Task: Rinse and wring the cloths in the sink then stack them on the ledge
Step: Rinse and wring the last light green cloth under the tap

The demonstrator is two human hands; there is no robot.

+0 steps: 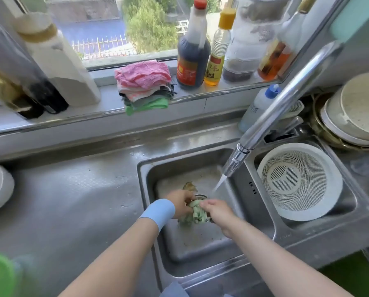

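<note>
Head view looks down into the left basin of a steel sink point(149, 189), where both hands are closed on one bunched pale green cloth point(195, 213) just over the drain. The left hand point(180, 203) (a blue band sits on its wrist) grips the cloth's left end, and the right hand point(216, 211) grips its right end, so the twisted roll runs roughly left to right between them, sagging a little toward the person. Water falls from the faucet point(232, 166) and lands just beyond the right hand's knuckles — near the cloth, though whether it strikes the fabric is hard to tell. This reads as the wringing step on the present cloth.

Up on the window ledge point(76, 116), a stack of cloths point(145, 86) is already laid, pink on top and green at the bottom, standing beside the dark sauce bottle point(193, 54). That stack lies straight ahead and slightly left of the hands, well apart from them and above the sink's rear rim — so the left hand looks the nearer one for carrying the cloth up once it is wrung.
</note>
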